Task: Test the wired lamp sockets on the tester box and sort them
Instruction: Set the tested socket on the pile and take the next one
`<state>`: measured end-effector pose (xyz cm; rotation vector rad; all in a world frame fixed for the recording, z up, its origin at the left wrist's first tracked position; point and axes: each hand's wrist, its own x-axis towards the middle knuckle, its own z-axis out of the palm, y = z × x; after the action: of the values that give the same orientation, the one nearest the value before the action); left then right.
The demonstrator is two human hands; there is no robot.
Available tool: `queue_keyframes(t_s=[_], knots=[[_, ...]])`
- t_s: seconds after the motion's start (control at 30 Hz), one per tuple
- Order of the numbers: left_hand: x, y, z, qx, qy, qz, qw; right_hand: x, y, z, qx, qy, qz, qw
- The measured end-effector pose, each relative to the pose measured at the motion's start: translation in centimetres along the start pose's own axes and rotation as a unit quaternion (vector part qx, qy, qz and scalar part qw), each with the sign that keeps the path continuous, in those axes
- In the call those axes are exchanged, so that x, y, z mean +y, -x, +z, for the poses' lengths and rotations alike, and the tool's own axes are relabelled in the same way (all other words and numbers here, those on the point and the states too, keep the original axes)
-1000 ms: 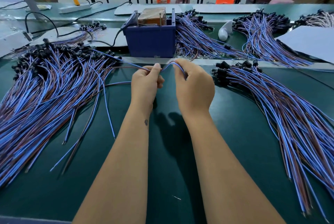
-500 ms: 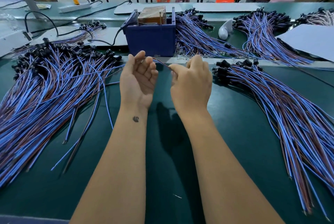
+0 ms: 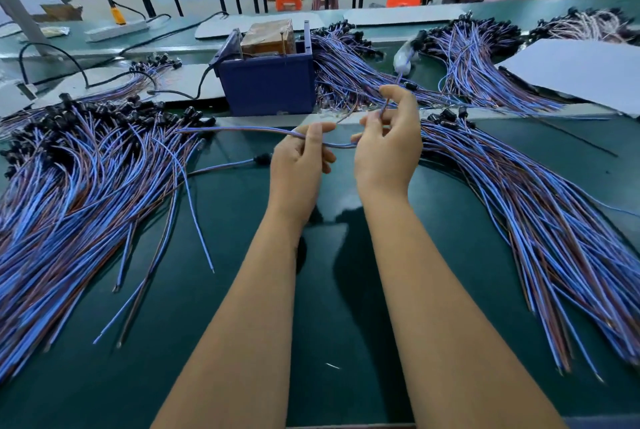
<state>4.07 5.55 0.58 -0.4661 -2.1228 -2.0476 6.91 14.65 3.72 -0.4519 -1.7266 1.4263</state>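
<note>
My left hand (image 3: 300,162) and my right hand (image 3: 387,148) are raised above the green table (image 3: 329,290), in front of the blue tester box (image 3: 268,86). Between them runs one blue-and-brown wired socket lead (image 3: 242,131), which trails left toward the big left pile (image 3: 76,186). The left thumb and fingers pinch the lead. The right hand's fingers pinch its far part, which bends up near the fingertips. A single lead with a black socket (image 3: 262,159) lies just left of my left hand.
A second large pile of wired sockets (image 3: 519,207) fans out at the right. More bundles (image 3: 353,72) lie behind the box, beside a white sheet (image 3: 581,72). A power strip (image 3: 117,30) and black cable (image 3: 79,68) sit at the back left.
Both hands have shifted right and slightly apart. The lead, first a short arch between them, is now stretched out longer to the left; the right hand has lifted its end up.
</note>
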Motion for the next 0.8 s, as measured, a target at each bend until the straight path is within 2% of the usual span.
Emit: queue_keyframes(t_s=[0.1, 0.2, 0.27, 0.33, 0.37, 0.4, 0.5, 0.6, 0.7, 0.8], knots=[[0.3, 1.1, 1.3, -0.085, -0.040, 0.027, 0.995, 0.8, -2.2, -1.9, -0.037, 0.061, 0.029, 0.997], [0.6, 2.5, 2.5, -0.176, -0.069, 0.058, 0.980, 1.3, -5.0, -5.1, -0.117, 0.178, 0.036, 0.976], [0.7, 3.2, 3.4, -0.259, -0.125, 0.095, 0.953, 1.1, -6.4, -7.5, -0.164, 0.235, 0.037, 0.957], [0.7, 3.6, 4.1, -0.348, -0.201, 0.126, 0.907, 1.0, -7.4, -9.7, -0.181, 0.286, 0.024, 0.941], [0.7, 3.7, 4.4, -0.371, -0.220, 0.133, 0.892, 0.9, -7.9, -10.7, -0.182, 0.307, 0.017, 0.934], [0.7, 3.7, 4.5, -0.374, -0.222, 0.126, 0.892, 0.9, -8.4, -11.6, -0.179, 0.322, 0.014, 0.930], [0.7, 3.6, 4.4, -0.327, -0.198, 0.079, 0.921, 0.8, -9.7, -13.7, -0.149, 0.363, 0.019, 0.920], [0.9, 3.3, 4.1, -0.265, -0.212, 0.082, 0.937, 0.8, -9.9, -13.8, -0.119, 0.469, 0.020, 0.875], [1.1, 2.4, 3.1, -0.148, -0.246, 0.081, 0.954, 0.5, -8.1, -11.4, -0.112, 0.518, -0.021, 0.848], [0.7, 1.0, 0.7, -0.020, -0.362, 0.032, 0.931, 0.6, -5.0, -7.3, -0.145, 0.490, -0.102, 0.853]])
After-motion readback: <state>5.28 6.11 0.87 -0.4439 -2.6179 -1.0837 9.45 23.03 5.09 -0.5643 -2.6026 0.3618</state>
